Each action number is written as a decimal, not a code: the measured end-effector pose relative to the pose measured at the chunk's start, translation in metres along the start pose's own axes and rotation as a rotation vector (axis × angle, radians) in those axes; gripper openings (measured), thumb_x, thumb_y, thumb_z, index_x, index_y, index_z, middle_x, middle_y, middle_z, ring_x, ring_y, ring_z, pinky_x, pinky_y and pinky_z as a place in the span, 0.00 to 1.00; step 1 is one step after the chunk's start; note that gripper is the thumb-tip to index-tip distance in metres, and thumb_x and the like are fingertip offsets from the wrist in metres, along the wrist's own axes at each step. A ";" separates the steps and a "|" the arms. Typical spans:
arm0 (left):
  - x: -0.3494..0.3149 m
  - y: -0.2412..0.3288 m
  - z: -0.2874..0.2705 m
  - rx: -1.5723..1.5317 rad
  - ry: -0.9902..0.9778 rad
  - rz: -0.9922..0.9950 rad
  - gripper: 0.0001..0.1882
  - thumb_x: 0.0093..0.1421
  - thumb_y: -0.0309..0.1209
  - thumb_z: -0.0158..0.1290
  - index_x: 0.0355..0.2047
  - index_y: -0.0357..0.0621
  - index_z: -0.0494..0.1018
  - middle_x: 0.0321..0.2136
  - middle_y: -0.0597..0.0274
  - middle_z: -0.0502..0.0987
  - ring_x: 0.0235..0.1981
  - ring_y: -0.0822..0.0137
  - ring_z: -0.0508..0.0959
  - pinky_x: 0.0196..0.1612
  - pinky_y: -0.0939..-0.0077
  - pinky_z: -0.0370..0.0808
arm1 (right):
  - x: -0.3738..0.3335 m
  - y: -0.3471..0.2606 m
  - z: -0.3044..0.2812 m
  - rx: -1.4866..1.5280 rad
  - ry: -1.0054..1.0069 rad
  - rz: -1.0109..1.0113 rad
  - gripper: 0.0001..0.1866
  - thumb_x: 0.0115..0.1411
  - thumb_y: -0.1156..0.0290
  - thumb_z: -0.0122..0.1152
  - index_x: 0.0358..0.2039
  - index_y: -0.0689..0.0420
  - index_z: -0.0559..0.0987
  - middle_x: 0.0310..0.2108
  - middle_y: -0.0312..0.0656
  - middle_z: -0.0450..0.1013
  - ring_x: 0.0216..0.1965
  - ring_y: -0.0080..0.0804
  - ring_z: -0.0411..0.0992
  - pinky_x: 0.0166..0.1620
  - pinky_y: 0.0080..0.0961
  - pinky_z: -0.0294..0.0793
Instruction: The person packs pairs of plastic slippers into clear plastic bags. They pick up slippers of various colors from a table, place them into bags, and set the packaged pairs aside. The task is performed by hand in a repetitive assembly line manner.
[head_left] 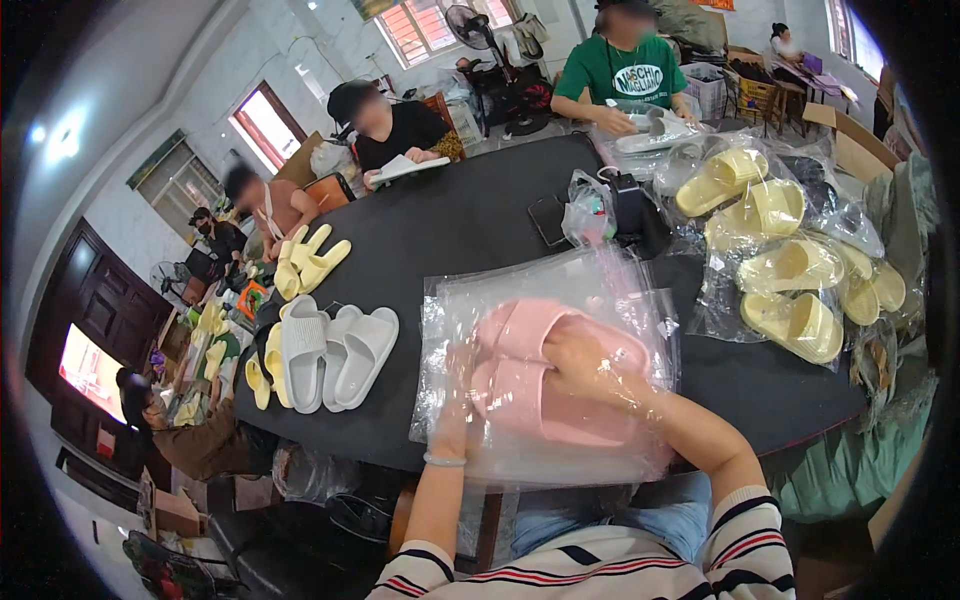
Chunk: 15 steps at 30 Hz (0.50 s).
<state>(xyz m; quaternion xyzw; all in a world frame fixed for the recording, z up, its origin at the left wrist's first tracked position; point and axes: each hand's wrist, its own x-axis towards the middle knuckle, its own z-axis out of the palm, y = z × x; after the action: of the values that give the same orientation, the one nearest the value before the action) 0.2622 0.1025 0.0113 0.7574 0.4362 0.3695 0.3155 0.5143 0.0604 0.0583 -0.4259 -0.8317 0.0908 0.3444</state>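
A pair of pink slippers lies side by side in front of me, toes to the left, with clear plastic bags around and under them. My right hand reaches into the foot openings, its fingers closed on the slippers at the straps. By the toe ends, my left hand shows blurred through shiny plastic; its fingers are hidden. Grey slippers and yellow slippers rest on the black table to my left.
Bagged yellow slippers pile up at the right. A black device and a small plastic bag stand beyond the pink pair. Across the table, a person in a green shirt handles light grey slippers; several others sit to the left.
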 end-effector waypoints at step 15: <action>0.073 -0.021 -0.030 -0.200 -0.020 -0.368 0.32 0.62 0.37 0.54 0.61 0.37 0.57 0.43 0.51 0.77 0.37 0.69 0.77 0.40 0.74 0.73 | -0.014 0.025 0.005 0.104 -0.052 -0.139 0.17 0.51 0.67 0.55 0.41 0.60 0.76 0.44 0.50 0.73 0.49 0.51 0.68 0.52 0.43 0.67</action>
<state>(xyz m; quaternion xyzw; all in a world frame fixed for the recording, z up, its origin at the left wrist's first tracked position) 0.2537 0.1812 0.0311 0.6333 0.5253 0.3396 0.4557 0.5326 0.0654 0.0366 -0.3460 -0.8622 0.1207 0.3497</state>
